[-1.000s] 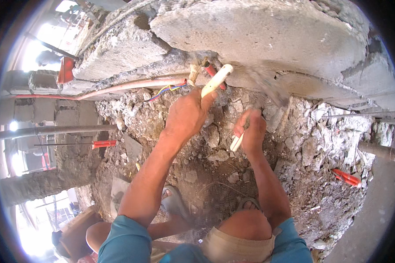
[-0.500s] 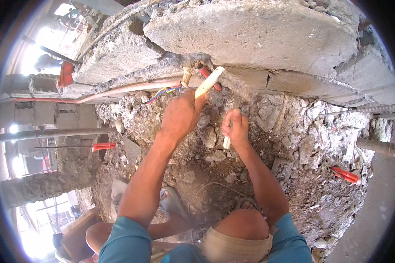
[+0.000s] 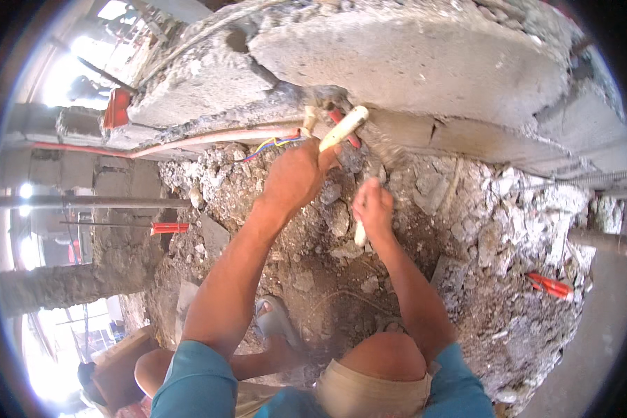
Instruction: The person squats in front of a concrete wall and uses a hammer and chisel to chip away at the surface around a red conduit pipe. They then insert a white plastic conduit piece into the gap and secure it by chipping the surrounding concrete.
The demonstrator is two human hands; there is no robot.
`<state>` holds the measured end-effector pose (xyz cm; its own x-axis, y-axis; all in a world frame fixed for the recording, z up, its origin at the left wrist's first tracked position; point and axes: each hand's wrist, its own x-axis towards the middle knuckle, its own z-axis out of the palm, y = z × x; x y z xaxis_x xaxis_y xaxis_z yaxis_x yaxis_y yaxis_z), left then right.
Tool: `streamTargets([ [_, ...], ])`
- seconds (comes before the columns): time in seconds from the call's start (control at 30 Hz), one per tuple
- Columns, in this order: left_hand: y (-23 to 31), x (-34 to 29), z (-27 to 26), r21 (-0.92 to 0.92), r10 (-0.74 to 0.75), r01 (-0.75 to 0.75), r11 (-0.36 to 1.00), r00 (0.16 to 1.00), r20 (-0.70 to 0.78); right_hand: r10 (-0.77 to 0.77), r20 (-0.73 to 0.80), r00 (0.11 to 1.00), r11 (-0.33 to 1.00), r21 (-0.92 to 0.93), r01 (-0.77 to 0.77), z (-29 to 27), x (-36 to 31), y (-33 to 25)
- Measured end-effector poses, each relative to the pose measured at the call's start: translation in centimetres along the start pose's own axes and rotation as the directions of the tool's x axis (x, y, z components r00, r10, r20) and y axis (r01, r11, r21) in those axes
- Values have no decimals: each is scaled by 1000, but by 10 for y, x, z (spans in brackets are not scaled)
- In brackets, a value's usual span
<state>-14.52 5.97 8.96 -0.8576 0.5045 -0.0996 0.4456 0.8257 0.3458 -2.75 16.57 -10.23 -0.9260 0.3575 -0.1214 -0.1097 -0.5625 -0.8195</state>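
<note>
My left hand [image 3: 294, 177] is closed round a pale yellow rod [image 3: 345, 127], which slants up and to the right in front of the low concrete wall [image 3: 411, 59]. Behind its upper end a short red pipe [image 3: 354, 141] juts from the wall's broken foot. To the right, my right hand [image 3: 374, 209] grips a white-handled tool [image 3: 360, 234]. The handle's lower end shows below my fist, while the tool's far end is smeared by motion near the wall foot, so its shape is unclear. Blue and yellow wires [image 3: 268, 144] come out beside my left hand.
A pinkish conduit [image 3: 216, 139] runs along the wall to the left. Broken rubble [image 3: 491, 240] covers the ground. Red-orange pieces lie at the right [image 3: 550, 284] and at the left [image 3: 169, 228]. A metal bar [image 3: 90, 202] crosses the left side. My sandalled foot [image 3: 275, 317] stands below.
The view has shifted slightly, so the wall and conduit sit a little farther right. Both hands keep their grips, and the right-hand tool's far end stays blurred.
</note>
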Motion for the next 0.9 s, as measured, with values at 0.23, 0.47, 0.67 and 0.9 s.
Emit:
streamTargets([
  [0.23, 7, -9, 0, 18, -76, 75, 997, 992, 101, -550, 62, 833, 834, 86, 544, 4, -65, -52],
  [0.47, 5, -4, 8, 53, -44, 40, 998, 996, 82, -2, -48, 999, 1000, -29, 1, 1, -10, -5],
  [0.67, -2, -13, 9, -37, -53, 55, 998, 997, 62, -481, 104, 871, 876, 8, 482, 11, -61, -58],
  [0.9, 7, 1, 6, 8, -21, 20, 1000, 996, 85, -38, -61, 997, 997, 68, 42, 7, -6, 3],
])
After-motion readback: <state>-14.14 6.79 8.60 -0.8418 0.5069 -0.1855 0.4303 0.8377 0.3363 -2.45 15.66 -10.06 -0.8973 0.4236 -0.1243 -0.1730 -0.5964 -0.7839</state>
